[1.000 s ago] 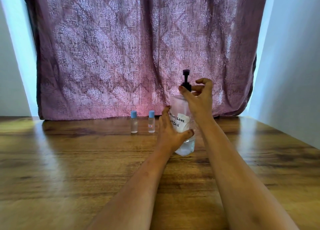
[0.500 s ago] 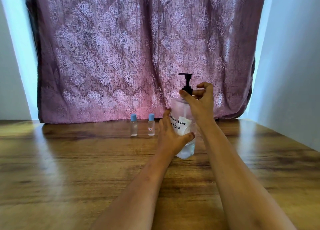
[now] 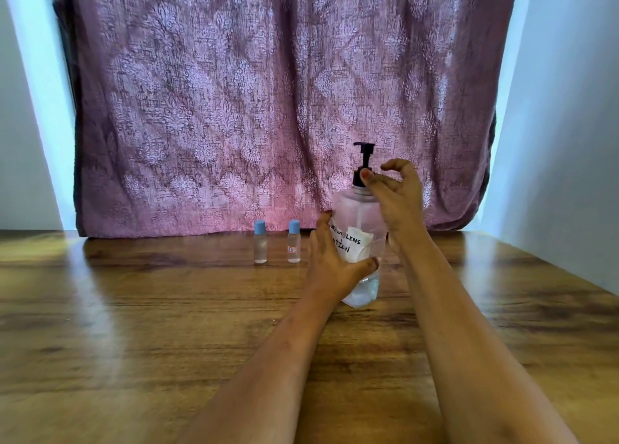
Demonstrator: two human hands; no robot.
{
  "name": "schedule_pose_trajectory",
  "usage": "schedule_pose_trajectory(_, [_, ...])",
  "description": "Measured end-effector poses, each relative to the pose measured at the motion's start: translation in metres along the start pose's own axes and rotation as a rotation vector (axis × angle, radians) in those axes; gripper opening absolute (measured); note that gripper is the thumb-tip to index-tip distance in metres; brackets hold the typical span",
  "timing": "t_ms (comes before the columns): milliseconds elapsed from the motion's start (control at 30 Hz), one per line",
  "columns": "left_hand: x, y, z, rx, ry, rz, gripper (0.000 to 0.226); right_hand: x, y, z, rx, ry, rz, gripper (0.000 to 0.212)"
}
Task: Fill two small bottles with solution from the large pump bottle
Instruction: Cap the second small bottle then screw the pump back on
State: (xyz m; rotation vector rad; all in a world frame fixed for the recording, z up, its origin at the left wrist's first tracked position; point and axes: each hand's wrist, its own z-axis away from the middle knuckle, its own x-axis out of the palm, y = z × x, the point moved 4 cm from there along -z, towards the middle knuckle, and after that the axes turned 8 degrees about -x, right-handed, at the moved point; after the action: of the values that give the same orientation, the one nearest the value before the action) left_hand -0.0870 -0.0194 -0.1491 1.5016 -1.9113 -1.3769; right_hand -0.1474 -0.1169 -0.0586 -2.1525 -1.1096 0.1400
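The large clear pump bottle (image 3: 355,215) with a black pump head and a white handwritten label stands on the wooden table (image 3: 134,326), right of centre. My left hand (image 3: 330,259) wraps its lower body. My right hand (image 3: 393,192) pinches the black collar at the bottle's neck with thumb and fingers. Left of the big bottle, two small clear bottles with blue caps stand upright side by side: one plain (image 3: 260,241), one with a small red-edged label (image 3: 293,241).
A purple patterned curtain (image 3: 234,108) hangs behind the table's far edge. White walls stand at the left and right, the right one (image 3: 569,142) close to the table's edge.
The pump head has turned, so its spout now points left. My right hand's fingers have shifted on the collar. The left hand keeps its hold on the bottle's body.
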Motion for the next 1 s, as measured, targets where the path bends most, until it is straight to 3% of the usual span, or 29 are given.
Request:
schedule_pose_trajectory(167, [0.001, -0.003, -0.003, 0.015, 0.015, -0.003, 0.111, -0.003, 0.001, -0.001, -0.002, 0.039, -0.007, 0.038])
schedule_pose_trajectory(400, [0.002, -0.004, -0.004, 0.005, 0.023, 0.007, 0.112, 0.007, 0.007, 0.0, 0.008, -0.036, 0.063, 0.018])
schedule_pose_trajectory(500, [0.001, -0.005, -0.004, -0.023, 0.04, 0.012, 0.113, 0.013, 0.012, 0.003, 0.048, -0.081, 0.13, 0.024])
schedule_pose_trajectory(1000, [0.001, 0.001, 0.0, -0.019, 0.041, -0.014, 0.105, 0.011, 0.01, 0.004, 0.064, 0.08, 0.211, 0.014])
